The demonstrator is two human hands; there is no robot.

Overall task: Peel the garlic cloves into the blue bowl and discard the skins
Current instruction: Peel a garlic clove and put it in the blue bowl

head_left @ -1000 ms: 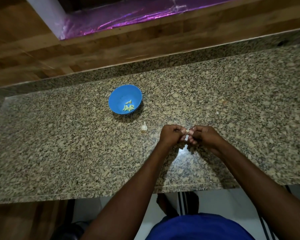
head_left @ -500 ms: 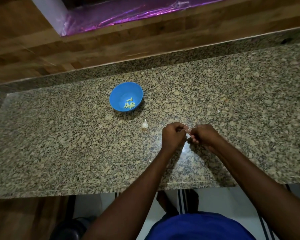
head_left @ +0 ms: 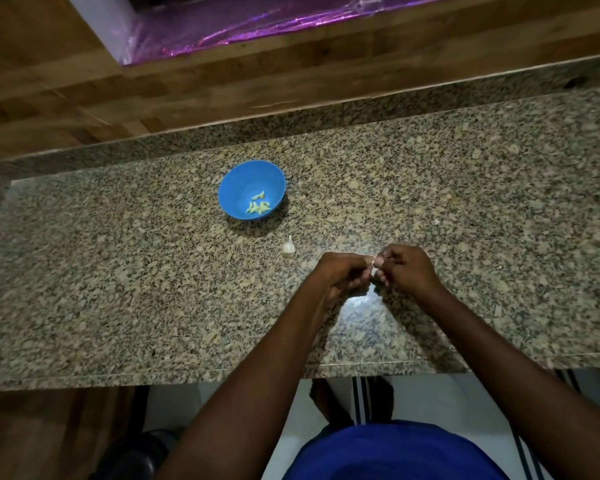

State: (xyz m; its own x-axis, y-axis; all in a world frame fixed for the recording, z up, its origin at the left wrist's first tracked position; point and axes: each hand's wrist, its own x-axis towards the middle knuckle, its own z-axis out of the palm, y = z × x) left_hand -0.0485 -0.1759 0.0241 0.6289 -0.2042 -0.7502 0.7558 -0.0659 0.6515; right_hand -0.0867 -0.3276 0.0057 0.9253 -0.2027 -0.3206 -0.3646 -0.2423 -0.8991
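Both the left hand (head_left: 340, 273) and right hand (head_left: 404, 270) pinch one small pale garlic clove (head_left: 374, 262); light, firm, its papery skin probably slippery, best gripped at the tips.

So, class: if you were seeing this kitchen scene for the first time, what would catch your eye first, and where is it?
The blue bowl stands out on the speckled granite counter, with a few peeled garlic cloves inside. Nearer the person, the left hand and right hand meet, pinching a small pale clove. A garlic bulb lies between bowl and hands.
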